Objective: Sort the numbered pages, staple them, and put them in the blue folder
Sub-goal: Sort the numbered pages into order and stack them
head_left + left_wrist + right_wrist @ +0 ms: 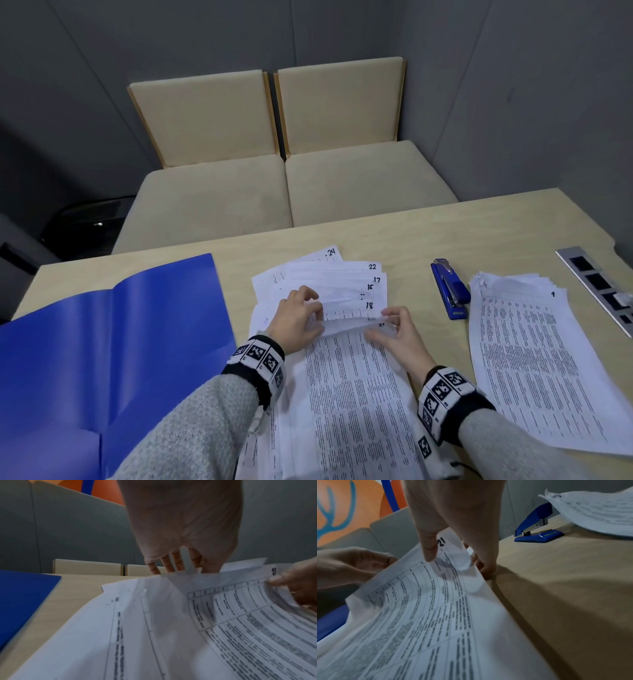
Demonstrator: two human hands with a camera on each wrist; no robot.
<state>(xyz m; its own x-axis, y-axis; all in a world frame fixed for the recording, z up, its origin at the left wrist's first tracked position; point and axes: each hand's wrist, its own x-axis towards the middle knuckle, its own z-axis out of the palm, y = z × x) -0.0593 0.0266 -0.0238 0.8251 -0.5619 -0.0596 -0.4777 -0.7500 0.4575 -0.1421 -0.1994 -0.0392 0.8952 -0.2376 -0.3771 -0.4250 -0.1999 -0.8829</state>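
Note:
A fanned pile of numbered pages (342,284) lies in the middle of the table, corners marked 24, 22, 17, 15, 18. On top, page 21 (352,370) has its top edge lifted. My left hand (301,320) pinches that edge at the left. My right hand (394,330) pinches the corner by the number 21 (441,542), thumb (429,550) on top. The left fingers (169,565) curl behind the sheet (223,615). The open blue folder (120,342) lies at the left. A blue stapler (450,289) stands to the right of the pile.
A second stack of printed pages (534,359) lies right of the stapler, its top sheet numbered. A metal socket strip (599,287) runs along the table's right edge. Two beige cushioned seats (284,185) stand beyond the far table edge (308,228).

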